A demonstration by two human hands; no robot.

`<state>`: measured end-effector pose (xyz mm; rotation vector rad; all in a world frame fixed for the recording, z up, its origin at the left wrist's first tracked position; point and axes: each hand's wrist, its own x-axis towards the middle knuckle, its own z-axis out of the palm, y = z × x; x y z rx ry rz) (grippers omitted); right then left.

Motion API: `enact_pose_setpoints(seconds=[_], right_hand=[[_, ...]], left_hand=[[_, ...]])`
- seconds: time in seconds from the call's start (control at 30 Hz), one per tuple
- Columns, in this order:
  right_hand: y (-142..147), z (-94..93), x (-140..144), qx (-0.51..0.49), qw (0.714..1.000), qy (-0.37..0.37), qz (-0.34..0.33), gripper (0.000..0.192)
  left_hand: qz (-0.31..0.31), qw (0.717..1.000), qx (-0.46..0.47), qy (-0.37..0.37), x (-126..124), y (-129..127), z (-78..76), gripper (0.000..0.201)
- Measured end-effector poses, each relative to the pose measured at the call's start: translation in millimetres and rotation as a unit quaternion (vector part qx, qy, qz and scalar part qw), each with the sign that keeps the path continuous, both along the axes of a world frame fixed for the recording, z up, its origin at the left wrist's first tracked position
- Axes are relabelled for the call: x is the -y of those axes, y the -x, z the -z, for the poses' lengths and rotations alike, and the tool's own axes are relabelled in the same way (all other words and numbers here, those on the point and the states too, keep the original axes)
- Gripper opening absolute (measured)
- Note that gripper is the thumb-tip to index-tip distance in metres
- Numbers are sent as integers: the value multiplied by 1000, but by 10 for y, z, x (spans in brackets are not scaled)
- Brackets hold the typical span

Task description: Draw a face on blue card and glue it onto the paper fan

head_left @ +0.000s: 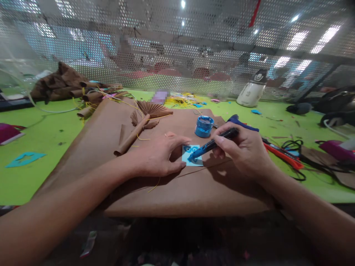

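Observation:
A small pale-blue square [197,161] with darker blue ring shapes lies on brown paper [194,195]. My left hand [159,153] rests at its left side, thumb and forefinger apart near the square's edge, the other fingers curved over the brown paper. A black pen-shaped tool [206,146], its front part coated in blue, is pinched in my right hand [241,147]. The tool's tip touches the square; whether it is a brush or a pen I cannot tell. Just behind the square stands an open jar of blue paint [203,126], with paint smeared down its side.
A rolled brown paper piece with pleated fans [138,127] lies left of the jar. Scissors with blue handles [244,123] sit behind my right hand. On the green table are a red cutter [288,157], a white bottle [252,90], paper rolls [94,96] and yellow string [180,99].

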<state>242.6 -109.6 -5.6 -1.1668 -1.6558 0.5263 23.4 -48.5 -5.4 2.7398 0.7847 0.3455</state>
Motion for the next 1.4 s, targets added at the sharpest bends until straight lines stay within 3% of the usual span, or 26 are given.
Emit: enact_pose_setpoints(seconds=[0.77,1.0,1.4], right_hand=[[14,-8,6,-11,1000,-11,0,6],[-2,14,-5,-4,1000,19,-14,6],[-1,-29,21,-39,999,-9,30,8]], left_hand=[[-14,999,5,28,-20,16,14,51],[-24,999,10,36,-26,5,17,52],[-28,999,1,41,-24,18,23,52]])
